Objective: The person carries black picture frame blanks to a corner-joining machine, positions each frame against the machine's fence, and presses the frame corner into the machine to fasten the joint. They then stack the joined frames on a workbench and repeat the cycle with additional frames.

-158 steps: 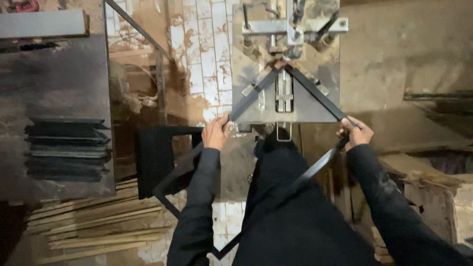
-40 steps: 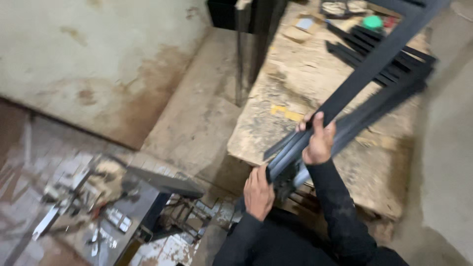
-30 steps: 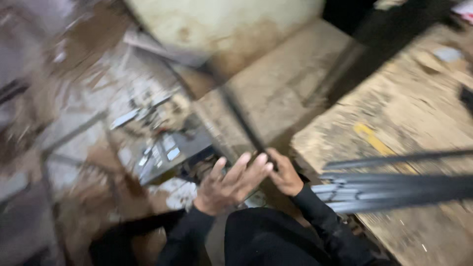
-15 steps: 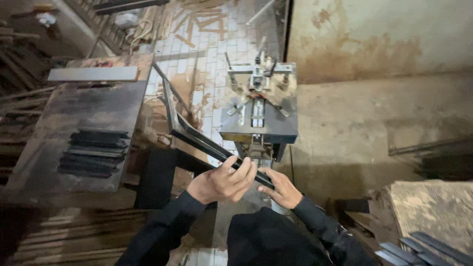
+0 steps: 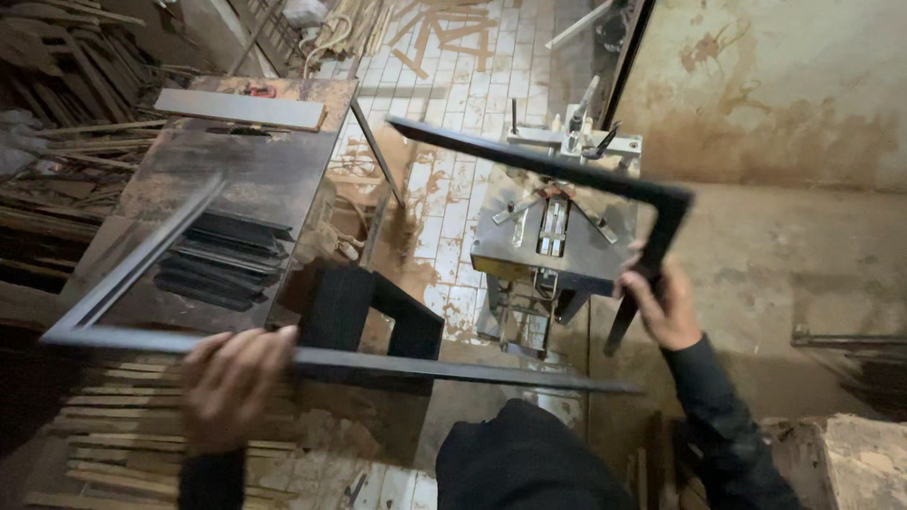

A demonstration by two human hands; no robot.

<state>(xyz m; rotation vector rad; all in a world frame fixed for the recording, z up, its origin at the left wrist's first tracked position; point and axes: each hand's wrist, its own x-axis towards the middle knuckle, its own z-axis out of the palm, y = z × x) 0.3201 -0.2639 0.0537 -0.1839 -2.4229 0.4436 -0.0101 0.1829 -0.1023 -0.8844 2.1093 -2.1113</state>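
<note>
Left hand: my left hand (image 5: 230,382) grasps an L-shaped dark frame piece (image 5: 132,321).
Right hand: my right hand (image 5: 663,307) grips another dark frame corner (image 5: 661,212).
Beyond my right hand: the corner-joining machine (image 5: 553,236).

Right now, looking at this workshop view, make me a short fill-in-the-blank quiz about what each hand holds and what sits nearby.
1. The left hand grips a long dark ____ piece that meets another at a corner.
2. The right hand holds a second L-shaped frame piece by its ____ leg.
3. Under that piece stands the corner-joining machine on a ____ floor.
4. Dark strips lie stacked on the metal ____.

Missing words: frame; short; tiled; table
</note>
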